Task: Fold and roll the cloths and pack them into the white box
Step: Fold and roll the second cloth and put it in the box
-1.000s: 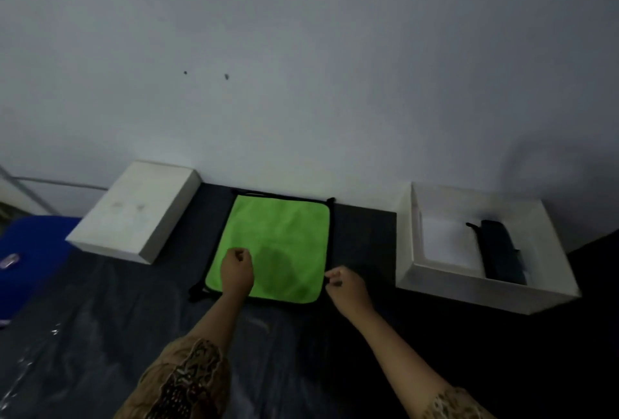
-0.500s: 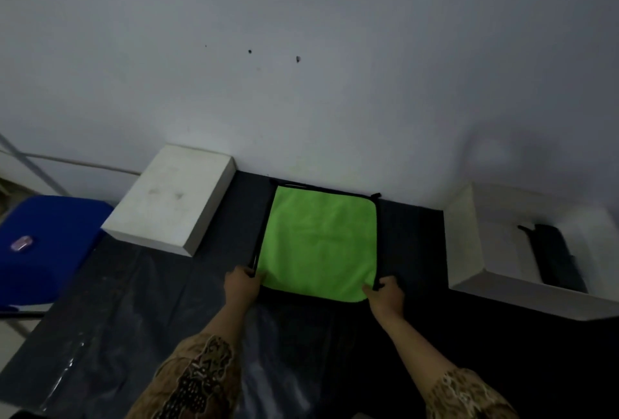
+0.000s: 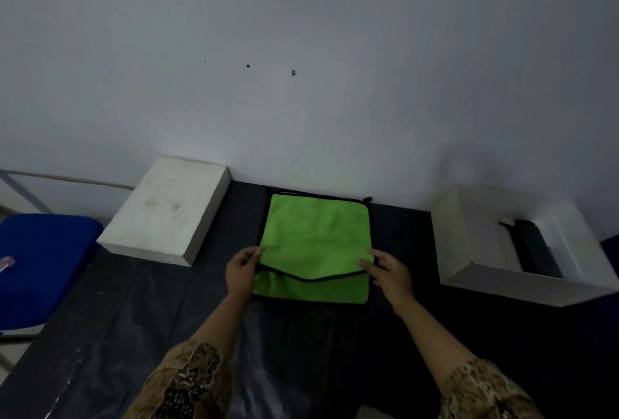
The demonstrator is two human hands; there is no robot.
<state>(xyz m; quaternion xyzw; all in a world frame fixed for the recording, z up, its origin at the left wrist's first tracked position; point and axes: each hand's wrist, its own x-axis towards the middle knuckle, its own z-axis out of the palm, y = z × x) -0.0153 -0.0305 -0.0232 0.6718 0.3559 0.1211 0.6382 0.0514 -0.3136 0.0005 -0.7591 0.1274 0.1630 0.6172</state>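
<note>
Lifted since before, the near edge of the bright green, black-trimmed microfibre cloth (image 3: 315, 234) folds back over itself on the dark tabletop (image 3: 301, 351); my left hand (image 3: 239, 271) and right hand (image 3: 390, 271) each seem to grip a corner, pinched closed.

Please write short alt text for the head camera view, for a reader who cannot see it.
Two bare hands, left hand and right hand, pinch the near corners of a green cloth and fold its black-trimmed edge away over itself on a dark table. An open white box at right holds a rolled dark cloth; its white lid lies at left.
</note>
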